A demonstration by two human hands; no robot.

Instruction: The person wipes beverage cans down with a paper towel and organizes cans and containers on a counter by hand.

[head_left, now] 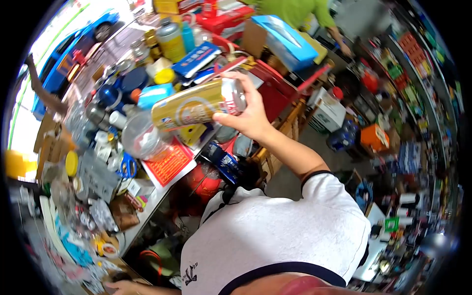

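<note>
A large gold can lies tilted on its side in the air over the cluttered table. My right hand is closed round its silver and red end, thumb in front and fingers behind. Below the can's left end is a clear round plastic container, and a red printed sheet lies beside it at the table's edge. At the bottom left, my left hand shows only in part, low beside the table; its fingers are too unclear to read.
Blue scissors, a yellow-labelled bottle and a blue-and-white box are on the table. Behind stand a red crate and a light-blue box. A person in green is at the top. Packed shelves line the right.
</note>
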